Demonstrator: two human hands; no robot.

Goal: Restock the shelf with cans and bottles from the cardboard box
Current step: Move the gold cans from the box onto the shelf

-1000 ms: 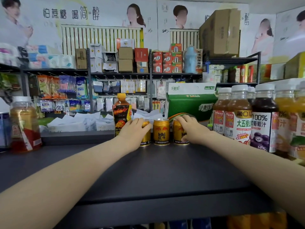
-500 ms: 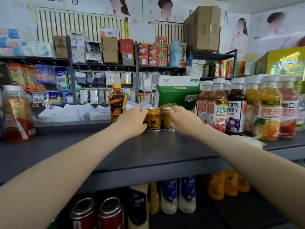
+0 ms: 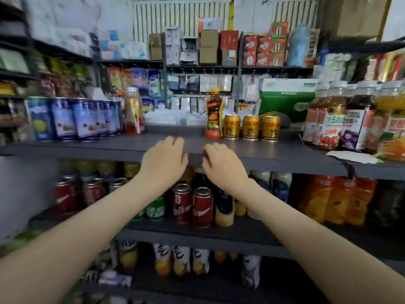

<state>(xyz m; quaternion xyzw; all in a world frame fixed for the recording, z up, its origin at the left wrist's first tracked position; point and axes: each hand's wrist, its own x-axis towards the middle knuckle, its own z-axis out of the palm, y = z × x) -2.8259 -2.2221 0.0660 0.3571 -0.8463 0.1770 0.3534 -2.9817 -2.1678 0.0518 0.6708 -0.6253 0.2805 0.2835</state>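
gold cans (image 3: 251,127) upright on shelf (image 3: 285,150)

Three cans (image 3: 251,127) right of bottle (image 3: 214,114)

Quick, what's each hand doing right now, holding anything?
Left hand: open, fingers relaxed, holding nothing.
Right hand: open, fingers loosely curled, holding nothing.
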